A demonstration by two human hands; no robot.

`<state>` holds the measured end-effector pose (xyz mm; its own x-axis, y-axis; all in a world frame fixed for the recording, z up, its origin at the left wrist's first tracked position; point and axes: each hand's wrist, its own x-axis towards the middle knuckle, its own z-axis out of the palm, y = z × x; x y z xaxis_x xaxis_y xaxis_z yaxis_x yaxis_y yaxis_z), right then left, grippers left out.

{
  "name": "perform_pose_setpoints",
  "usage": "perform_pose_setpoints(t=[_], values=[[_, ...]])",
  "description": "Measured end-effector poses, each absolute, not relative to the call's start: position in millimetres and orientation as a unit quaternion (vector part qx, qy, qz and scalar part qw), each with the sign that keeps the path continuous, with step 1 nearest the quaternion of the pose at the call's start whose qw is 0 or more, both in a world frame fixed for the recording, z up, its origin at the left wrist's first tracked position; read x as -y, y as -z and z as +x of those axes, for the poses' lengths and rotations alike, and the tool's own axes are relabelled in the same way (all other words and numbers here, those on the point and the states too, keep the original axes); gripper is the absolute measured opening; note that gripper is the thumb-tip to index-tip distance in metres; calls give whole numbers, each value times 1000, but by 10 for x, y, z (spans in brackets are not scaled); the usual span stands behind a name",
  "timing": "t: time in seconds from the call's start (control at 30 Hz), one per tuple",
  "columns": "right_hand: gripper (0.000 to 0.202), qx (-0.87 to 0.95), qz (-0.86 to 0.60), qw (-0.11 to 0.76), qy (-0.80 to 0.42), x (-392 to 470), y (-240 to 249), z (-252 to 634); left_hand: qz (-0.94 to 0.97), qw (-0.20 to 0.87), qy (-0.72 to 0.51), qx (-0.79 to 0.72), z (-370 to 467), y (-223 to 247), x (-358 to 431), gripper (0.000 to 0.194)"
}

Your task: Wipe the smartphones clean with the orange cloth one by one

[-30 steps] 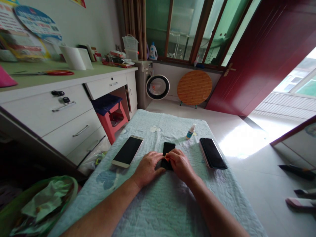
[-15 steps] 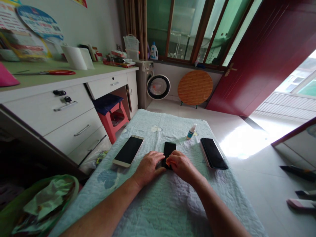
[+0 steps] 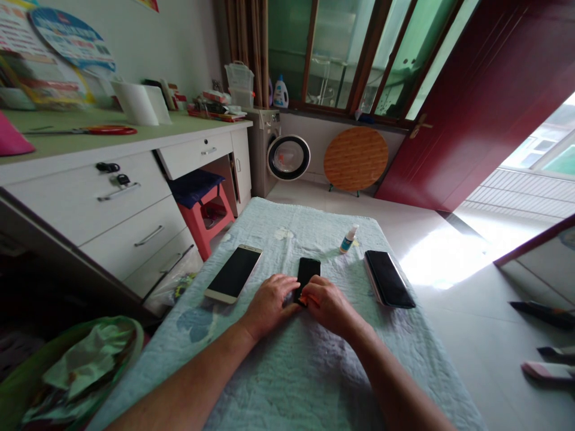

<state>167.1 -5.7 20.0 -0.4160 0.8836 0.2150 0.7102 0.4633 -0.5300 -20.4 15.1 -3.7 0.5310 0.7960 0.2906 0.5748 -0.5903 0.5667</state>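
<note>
Beneath the right grip point(image 3: 332, 306) lies the middle phone point(image 3: 309, 267); that grip is pinched on an orange scrap point(image 3: 307, 299) at the lower screen. Along its left edge rests the left grip point(image 3: 268, 304), thumb and fingers apart. Work here looks under way; how much is done, I cannot tell. Outside the grips, untouched, lie the gold phone point(image 3: 236, 275), left, and black phone point(image 3: 390, 279), right; beyond the right grip stands the bottle point(image 3: 348, 240).

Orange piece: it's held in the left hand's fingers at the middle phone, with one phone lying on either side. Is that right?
Not quite: the hand is wrong. The head view shows the orange piece held in the fingers of the right hand at the middle phone, with the left phone and right phone lying on either side.
</note>
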Motion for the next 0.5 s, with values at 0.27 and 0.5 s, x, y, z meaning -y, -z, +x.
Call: perform_pose_setpoints(t=[0.27, 0.5], values=[[15, 823, -503, 205, -168, 82, -213, 1520, 851, 207, -271, -399, -192, 42, -153, 36], [16, 829, -490, 187, -195, 95, -328, 1641, 849, 201, -273, -406, -203, 43, -140, 42]])
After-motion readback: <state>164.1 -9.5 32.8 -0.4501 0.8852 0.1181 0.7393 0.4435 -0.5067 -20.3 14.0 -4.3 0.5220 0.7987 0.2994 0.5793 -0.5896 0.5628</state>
